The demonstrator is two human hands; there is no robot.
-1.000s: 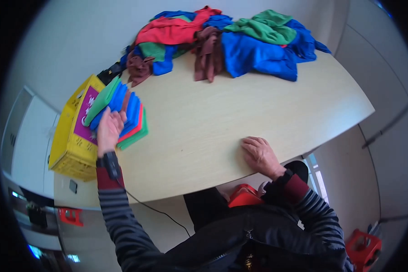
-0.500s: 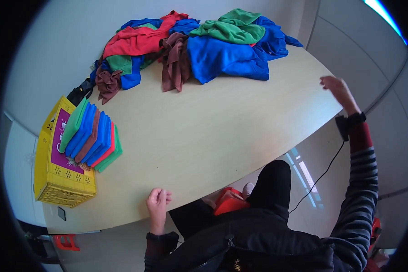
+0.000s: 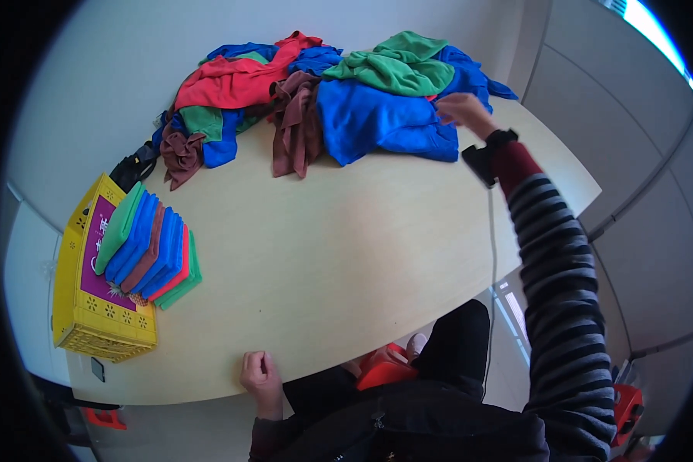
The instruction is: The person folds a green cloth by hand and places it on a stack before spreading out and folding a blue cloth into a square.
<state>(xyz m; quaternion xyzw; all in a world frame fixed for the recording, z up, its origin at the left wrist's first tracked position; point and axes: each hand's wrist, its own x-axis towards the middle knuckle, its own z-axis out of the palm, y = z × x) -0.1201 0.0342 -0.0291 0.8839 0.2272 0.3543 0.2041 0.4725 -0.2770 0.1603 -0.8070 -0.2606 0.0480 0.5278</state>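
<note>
A long heap of loose cloths lies along the table's far side. In it I see a red cloth (image 3: pixel 219 83), a green cloth (image 3: pixel 396 68), a brown cloth (image 3: pixel 294 127) and a large blue cloth (image 3: pixel 381 119). My right hand (image 3: pixel 466 112) hovers at the right end of that blue cloth, fingers reaching toward it and holding nothing; whether they touch it I cannot tell. By the near table edge rests my left hand (image 3: pixel 261 379), curled into a fist with nothing showing in it. Folded cloths (image 3: pixel 150 245) in green, blue, brown and red stand as a slanted row on the left.
A yellow basket (image 3: pixel 112 327) with a purple panel stands against the folded cloths. Near it lies a small dark flat object (image 3: pixel 98 369). A black strap-like item (image 3: pixel 133 167) sits behind the basket. A cable (image 3: pixel 493 254) hangs from my right wrist across the table (image 3: pixel 323 254).
My right hand has swept left from the table's right edge to the blue cloth. The left hand has dropped slightly and closed more. The view has shifted a little.
</note>
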